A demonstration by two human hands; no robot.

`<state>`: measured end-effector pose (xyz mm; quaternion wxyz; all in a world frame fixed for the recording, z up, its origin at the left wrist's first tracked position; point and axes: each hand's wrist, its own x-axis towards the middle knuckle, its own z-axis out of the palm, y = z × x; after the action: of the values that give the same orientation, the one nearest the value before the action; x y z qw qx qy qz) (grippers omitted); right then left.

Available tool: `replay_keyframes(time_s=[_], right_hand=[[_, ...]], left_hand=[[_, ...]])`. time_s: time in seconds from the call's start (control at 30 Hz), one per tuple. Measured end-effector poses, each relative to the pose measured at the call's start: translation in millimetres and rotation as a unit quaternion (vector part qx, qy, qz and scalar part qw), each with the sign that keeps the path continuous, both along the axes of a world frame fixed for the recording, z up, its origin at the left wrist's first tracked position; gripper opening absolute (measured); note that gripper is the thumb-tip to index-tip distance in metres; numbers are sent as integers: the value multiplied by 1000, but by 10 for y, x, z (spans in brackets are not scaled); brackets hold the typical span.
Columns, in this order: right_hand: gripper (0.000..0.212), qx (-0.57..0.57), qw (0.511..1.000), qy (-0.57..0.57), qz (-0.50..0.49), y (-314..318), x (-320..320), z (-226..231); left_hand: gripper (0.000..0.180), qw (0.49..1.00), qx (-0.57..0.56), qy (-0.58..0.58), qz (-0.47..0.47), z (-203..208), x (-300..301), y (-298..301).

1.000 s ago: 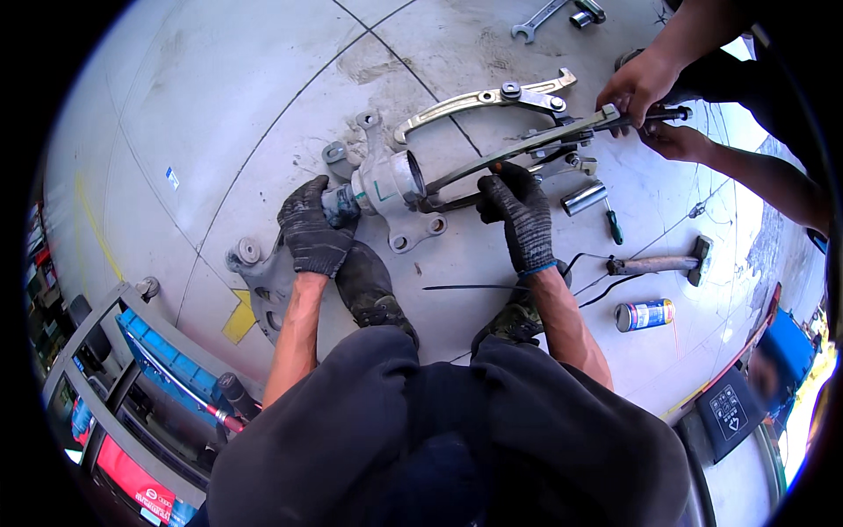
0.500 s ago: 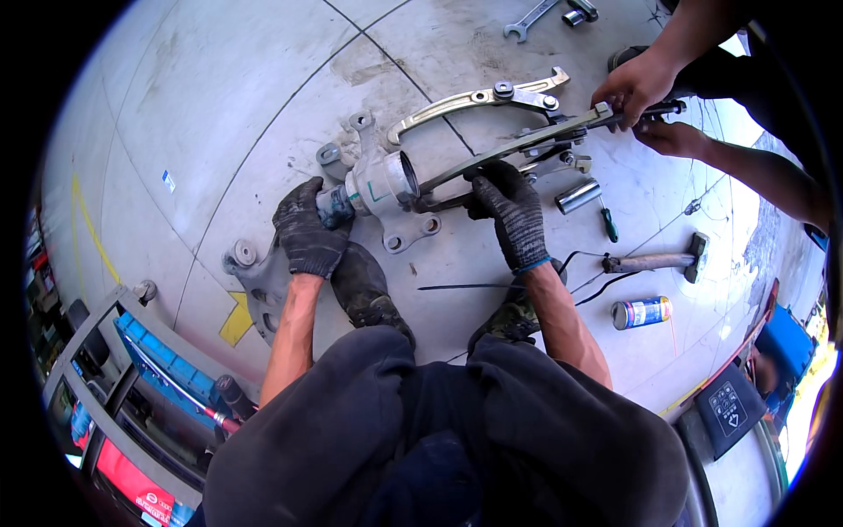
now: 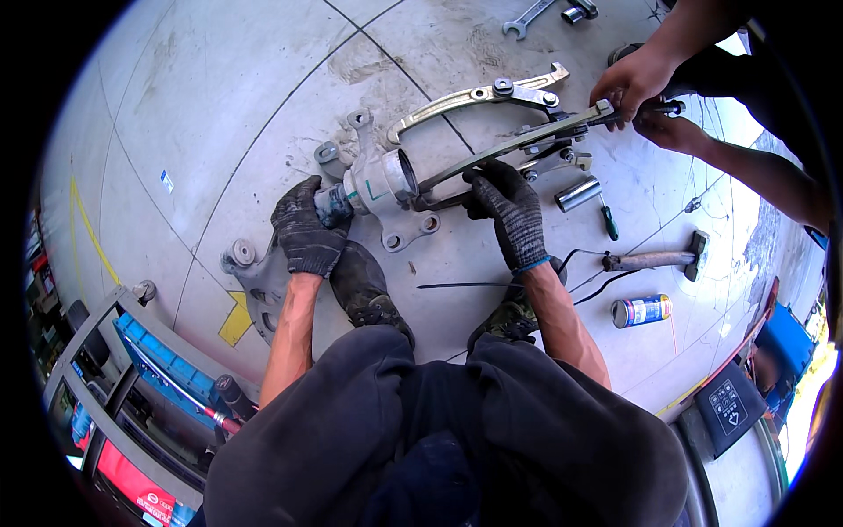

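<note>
A grey cast steering knuckle lies on the floor ahead of my feet, its round bore facing right. My left hand, in a dark knit glove, is wrapped round the greasy narrow end on its left side. From the right a long-legged gear puller reaches in, its leg tips at the bore's rim. My gloved right hand is closed on one of the puller's legs; the fingertips are partly hidden. At the puller's far end, a co-worker's two bare hands hold the screw and crosspiece.
Right of my hands lie a chrome socket, a green-handled screwdriver, a hammer and a spray can. A spare puller arm and a wrench lie farther off. A metal-framed cart stands left.
</note>
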<state>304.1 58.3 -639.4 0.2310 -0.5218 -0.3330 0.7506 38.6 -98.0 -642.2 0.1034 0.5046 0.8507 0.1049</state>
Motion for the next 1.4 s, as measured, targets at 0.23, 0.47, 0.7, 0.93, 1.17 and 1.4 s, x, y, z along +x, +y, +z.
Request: replay_keyframes(time_s=[0.23,0.47,0.7,0.93,1.17,1.4], right_hand=[[41,7,1000,-2,9,20,-13,49],[42,16,1000,-4,22,37,31,-1],[44,20,1000,12,-3,70,62,34],[45,-75,986,128,-74,151,22,45],[37,-92,978,166,-89,180,-19,-53],[40,-93,973,190,-91,181,11,-107]], left_hand=[[72,1000,5,2,-3,11,-4,-8],[71,1000,-4,-4,-2,32,-10,5],[71,1000,-6,-9,-1,55,-4,7],[72,1000,-19,-16,6,64,10,22],[73,999,-27,-12,17,99,22,31],[74,999,-23,-14,18,64,32,38]])
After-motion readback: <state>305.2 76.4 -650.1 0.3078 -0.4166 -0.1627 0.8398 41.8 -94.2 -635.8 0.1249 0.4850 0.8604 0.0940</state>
